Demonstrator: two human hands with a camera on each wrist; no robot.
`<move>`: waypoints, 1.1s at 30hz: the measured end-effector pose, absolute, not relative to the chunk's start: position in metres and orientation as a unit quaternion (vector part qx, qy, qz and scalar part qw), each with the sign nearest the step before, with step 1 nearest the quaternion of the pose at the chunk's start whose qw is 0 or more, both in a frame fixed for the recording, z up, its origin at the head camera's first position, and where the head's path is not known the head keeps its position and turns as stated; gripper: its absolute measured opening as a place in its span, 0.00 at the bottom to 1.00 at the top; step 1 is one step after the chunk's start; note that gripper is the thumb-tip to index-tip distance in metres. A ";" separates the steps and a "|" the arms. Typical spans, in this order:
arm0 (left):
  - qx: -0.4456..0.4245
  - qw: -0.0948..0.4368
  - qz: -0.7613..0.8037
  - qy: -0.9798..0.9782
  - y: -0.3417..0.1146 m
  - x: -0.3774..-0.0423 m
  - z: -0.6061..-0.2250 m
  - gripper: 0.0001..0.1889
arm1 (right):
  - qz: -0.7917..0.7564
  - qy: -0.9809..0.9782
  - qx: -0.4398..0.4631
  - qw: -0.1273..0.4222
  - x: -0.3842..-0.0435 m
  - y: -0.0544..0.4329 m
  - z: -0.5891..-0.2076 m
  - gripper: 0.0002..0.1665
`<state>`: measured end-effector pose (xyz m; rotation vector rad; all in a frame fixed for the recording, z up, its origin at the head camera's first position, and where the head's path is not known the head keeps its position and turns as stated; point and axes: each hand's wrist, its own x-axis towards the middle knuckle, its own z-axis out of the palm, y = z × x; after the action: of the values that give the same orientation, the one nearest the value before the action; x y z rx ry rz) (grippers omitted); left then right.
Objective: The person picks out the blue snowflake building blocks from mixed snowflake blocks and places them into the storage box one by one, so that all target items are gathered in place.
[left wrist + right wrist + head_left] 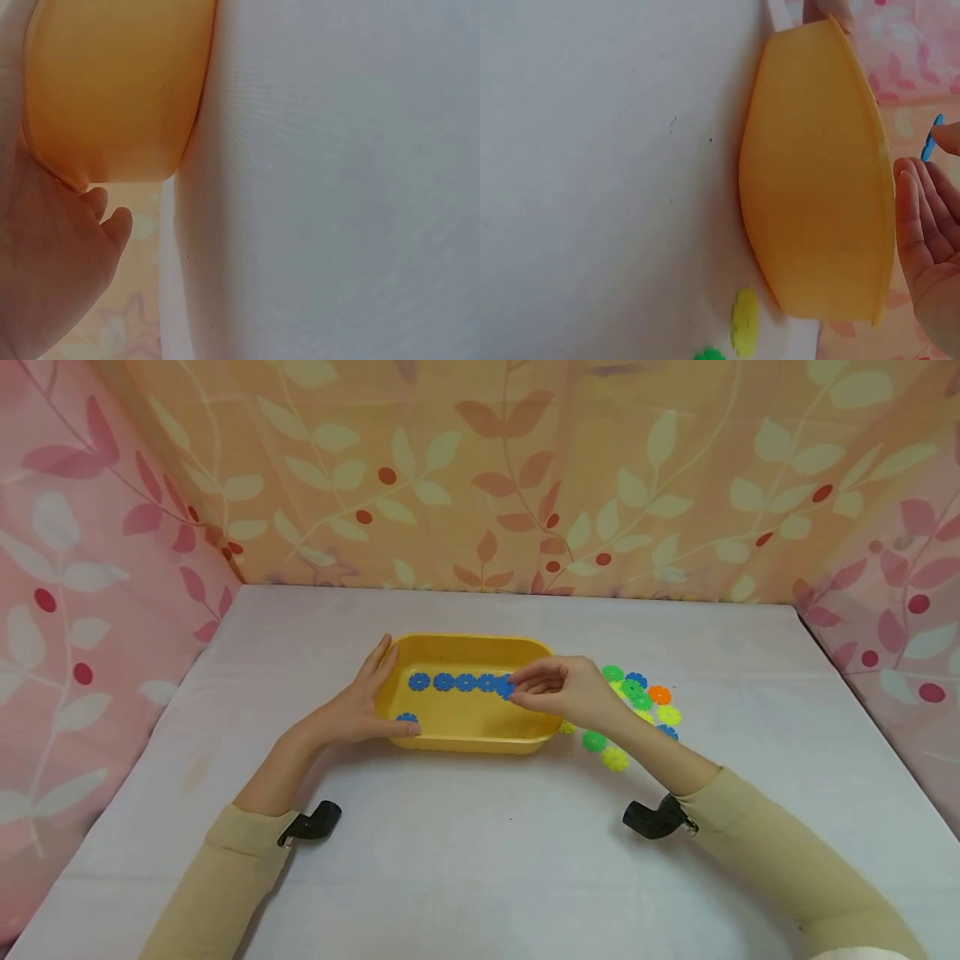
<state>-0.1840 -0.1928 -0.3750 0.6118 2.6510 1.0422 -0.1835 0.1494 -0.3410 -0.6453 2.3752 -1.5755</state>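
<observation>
A yellow plastic basin (468,744) stands on the table in the head view. My left hand (351,708) holds its left end, thumb over the near rim and fingers along the far left corner. Inside, blue notched discs (466,682) lie in a row, and another blue disc (407,717) is by the left thumb. Over the basin's right side, my right hand (573,693) pinches a blue snowflake disc (931,138) between thumb and forefinger, at the right end of the row. In the head view that disc overlaps the row, so contact is unclear.
Right of the basin lies a loose scatter of discs: green (595,741), yellow (616,759), orange (659,695) and blue. The right forearm passes over part of it. A white cloth (465,852) covers the table, and patterned curtains (480,468) hang behind and at both sides.
</observation>
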 end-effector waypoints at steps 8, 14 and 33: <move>0.209 0.113 0.355 0.904 -0.193 -0.184 -0.376 0.67 | -0.479 0.822 -0.265 0.156 -0.194 0.118 -0.350 0.12; 0.209 0.114 0.360 0.902 -0.192 -0.183 -0.375 0.66 | -0.394 0.844 -0.320 0.173 -0.200 0.097 -0.356 0.10; 0.203 0.119 0.361 0.902 -0.192 -0.184 -0.374 0.65 | -0.315 0.871 -0.310 0.216 -0.213 0.059 -0.368 0.10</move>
<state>-0.1836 -0.1917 -0.3741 0.5929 2.6384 1.0555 -0.2134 0.0590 -0.3683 -0.8585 2.4126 -0.8737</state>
